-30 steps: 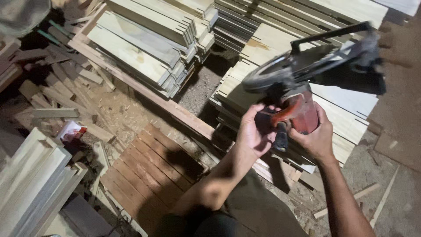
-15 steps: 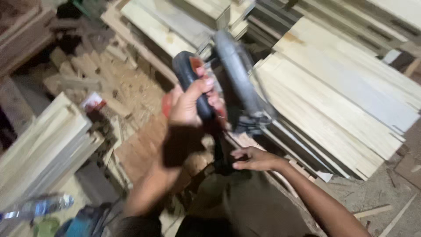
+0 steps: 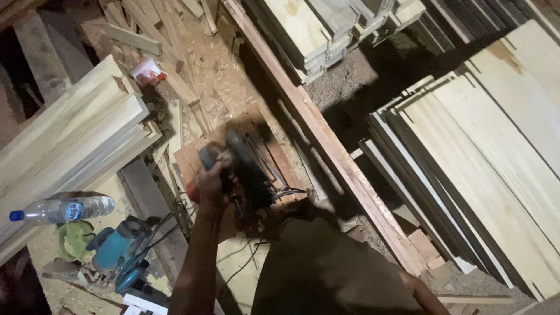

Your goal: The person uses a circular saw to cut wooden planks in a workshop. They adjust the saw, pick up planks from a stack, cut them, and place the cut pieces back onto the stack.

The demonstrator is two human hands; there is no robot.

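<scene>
Fingers (image 3: 209, 178) of the left hand (image 3: 211, 185) wrap tight around the saw (image 3: 245, 172), blurred, dark body just right of the knuckles, over the reddish board (image 3: 189, 160). Right hand is out of sight. A blue power tool (image 3: 119, 251) and plastic bottle (image 3: 61, 210) lie well left, below the fingers.

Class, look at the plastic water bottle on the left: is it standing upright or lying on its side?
Lying on its side: the bottle stretches flat across the planks, blue cap pointing left.
</scene>
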